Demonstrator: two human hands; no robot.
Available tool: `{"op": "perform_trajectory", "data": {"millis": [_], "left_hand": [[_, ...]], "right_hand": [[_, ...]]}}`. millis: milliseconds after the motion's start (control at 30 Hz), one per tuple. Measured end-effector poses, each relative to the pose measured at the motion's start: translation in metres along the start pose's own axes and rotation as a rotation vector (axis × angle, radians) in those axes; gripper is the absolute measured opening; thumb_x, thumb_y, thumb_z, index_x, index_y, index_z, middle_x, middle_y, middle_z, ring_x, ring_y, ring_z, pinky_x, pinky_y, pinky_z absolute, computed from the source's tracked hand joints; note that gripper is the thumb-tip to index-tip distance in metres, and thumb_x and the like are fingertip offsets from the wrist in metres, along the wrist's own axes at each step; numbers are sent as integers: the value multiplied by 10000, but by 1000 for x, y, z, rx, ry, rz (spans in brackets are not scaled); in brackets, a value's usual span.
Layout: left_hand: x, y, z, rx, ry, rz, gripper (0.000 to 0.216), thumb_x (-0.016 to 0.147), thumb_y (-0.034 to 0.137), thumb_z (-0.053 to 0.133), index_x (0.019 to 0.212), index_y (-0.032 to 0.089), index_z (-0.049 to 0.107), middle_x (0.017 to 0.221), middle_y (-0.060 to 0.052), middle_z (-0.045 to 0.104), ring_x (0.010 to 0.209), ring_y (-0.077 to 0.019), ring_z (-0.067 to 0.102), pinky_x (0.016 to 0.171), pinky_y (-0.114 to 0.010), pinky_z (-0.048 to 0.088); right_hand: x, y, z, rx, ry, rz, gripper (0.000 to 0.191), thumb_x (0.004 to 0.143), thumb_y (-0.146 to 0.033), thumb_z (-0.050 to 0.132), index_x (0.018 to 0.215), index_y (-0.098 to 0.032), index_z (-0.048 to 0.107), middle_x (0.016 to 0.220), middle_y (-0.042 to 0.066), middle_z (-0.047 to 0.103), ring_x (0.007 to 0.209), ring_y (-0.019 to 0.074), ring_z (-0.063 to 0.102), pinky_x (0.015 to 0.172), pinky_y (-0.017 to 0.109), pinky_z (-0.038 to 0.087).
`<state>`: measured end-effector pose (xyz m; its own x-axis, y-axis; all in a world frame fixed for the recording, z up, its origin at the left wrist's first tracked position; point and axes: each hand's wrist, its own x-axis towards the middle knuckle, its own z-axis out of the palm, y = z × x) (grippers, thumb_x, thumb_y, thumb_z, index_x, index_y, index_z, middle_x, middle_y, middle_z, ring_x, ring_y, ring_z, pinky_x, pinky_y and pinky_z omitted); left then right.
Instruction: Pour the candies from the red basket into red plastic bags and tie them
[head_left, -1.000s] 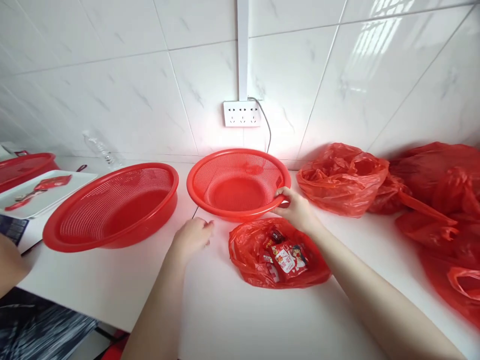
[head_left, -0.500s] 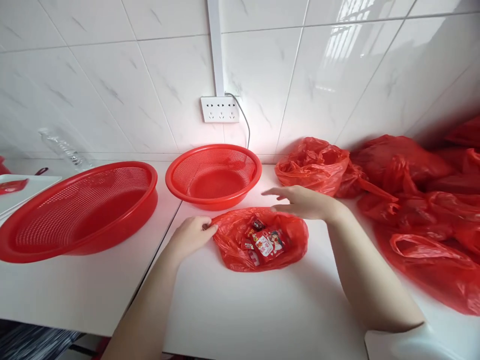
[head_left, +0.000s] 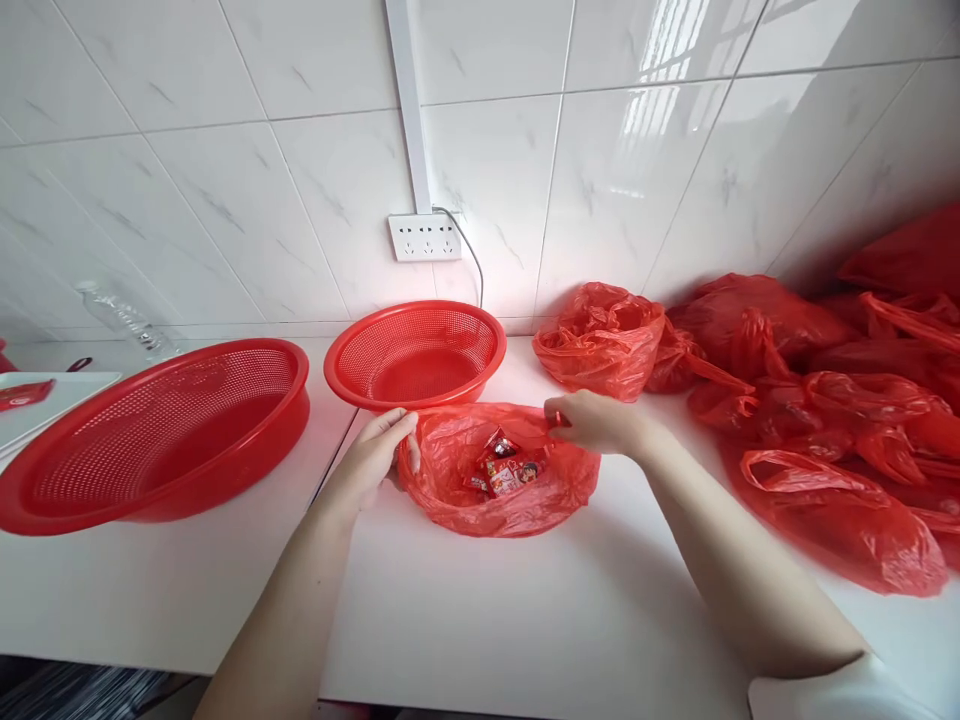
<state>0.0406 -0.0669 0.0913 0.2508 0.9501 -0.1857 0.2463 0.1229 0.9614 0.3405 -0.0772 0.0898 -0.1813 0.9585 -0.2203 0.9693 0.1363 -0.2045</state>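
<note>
A red plastic bag [head_left: 517, 505] lies open on the white counter [head_left: 525, 620], with small red snack packets [head_left: 504, 468] inside it. My left hand [head_left: 375, 462] grips the bag's left rim. My right hand [head_left: 592, 420] pinches the bag's upper right rim. Just behind the bag sits a small red mesh basket [head_left: 416, 352], which holds nothing.
A large red mesh basket [head_left: 150, 430] stands at the left. Several crumpled red plastic bags [head_left: 787, 400] are heaped at the right against the tiled wall. A wall socket [head_left: 424, 237] with a cable is above the small basket. A white tray [head_left: 45, 395] and a clear bottle [head_left: 124, 318] are far left.
My right hand let go of the small basket's rim and came down onto the bag's right edge. My left hand took hold of the bag's left edge. The bag's mouth is now spread wider.
</note>
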Motion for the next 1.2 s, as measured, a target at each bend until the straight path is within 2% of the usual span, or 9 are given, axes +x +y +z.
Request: {"op": "perform_trajectory", "data": {"millis": [267, 367, 433, 567, 633, 767, 933, 1067, 1200], "left_hand": [[-36, 48, -12, 659, 99, 58, 365, 894, 572, 492, 797, 223, 539, 709, -4, 611, 610, -173, 574, 516, -273, 432], [-43, 57, 16, 1028, 350, 378, 236, 915, 432, 507, 988, 227, 599, 1025, -58, 654, 883, -232, 630, 710, -339, 477], [-38, 53, 40, 1076, 209, 534, 238, 969, 314, 402, 1005, 224, 620, 1025, -50, 662, 871, -203, 639, 756, -334, 476], [-10, 17, 72, 1061, -203, 457, 247, 930, 306, 462, 1091, 224, 631, 1070, -72, 678, 917, -234, 667, 715, -338, 508], [4, -8, 74, 1049, -301, 432, 557, 799, 390, 650, 1320, 233, 531, 1313, -105, 602, 1117, -304, 623, 837, -400, 524], [19, -41, 67, 985, -328, 348, 903, 716, 468, 714, 1500, 223, 339, 1532, -128, 406, 1306, -362, 501, 991, -471, 479], [28, -43, 66, 817, -269, 379, 502, 761, 462, 696, 1215, 260, 626, 1368, -73, 577, 1172, -301, 600, 918, -409, 516], [33, -35, 62, 587, -227, 393, 202, 796, 394, 693, 899, 222, 711, 1048, -22, 720, 1002, -221, 659, 899, -342, 510], [32, -17, 51, 349, -267, 242, 268, 771, 436, 724, 849, 180, 712, 838, -23, 726, 793, -197, 678, 717, -309, 533]], "right_hand": [[-51, 11, -39, 127, 297, 34, 216, 882, -410, 541, 835, -207, 599, 829, 42, 676, 674, 184, 591, 555, 282, 394], [-58, -14, -35, 218, 487, -135, 126, 923, -277, 501, 934, -213, 608, 896, 34, 689, 744, 173, 621, 629, 276, 436], [-51, -33, -24, 206, 447, -311, 195, 936, -141, 416, 932, -214, 596, 838, 18, 673, 705, 152, 606, 636, 270, 434], [-22, -42, 16, -34, 59, -292, 193, 855, -60, 481, 918, -201, 595, 785, 36, 646, 660, 181, 607, 636, 309, 448], [-11, -32, 36, -50, -79, -202, 263, 790, -145, 612, 1048, -191, 588, 908, 93, 664, 758, 242, 642, 622, 330, 468], [-4, -12, 54, 21, -114, -191, 562, 696, -262, 719, 1219, -196, 526, 1124, 136, 633, 909, 287, 647, 679, 357, 504], [-7, -8, 45, 80, 66, -307, 370, 724, -228, 705, 1064, -201, 564, 1099, 90, 641, 1023, 271, 595, 758, 342, 490], [-8, -4, 32, 292, 37, -382, 58, 875, -264, 573, 907, -215, 581, 884, 28, 663, 756, 181, 596, 642, 294, 449], [-7, -1, 20, 723, -55, -427, 201, 919, -368, 554, 852, -191, 622, 726, -4, 634, 629, 137, 553, 613, 273, 446]]}}
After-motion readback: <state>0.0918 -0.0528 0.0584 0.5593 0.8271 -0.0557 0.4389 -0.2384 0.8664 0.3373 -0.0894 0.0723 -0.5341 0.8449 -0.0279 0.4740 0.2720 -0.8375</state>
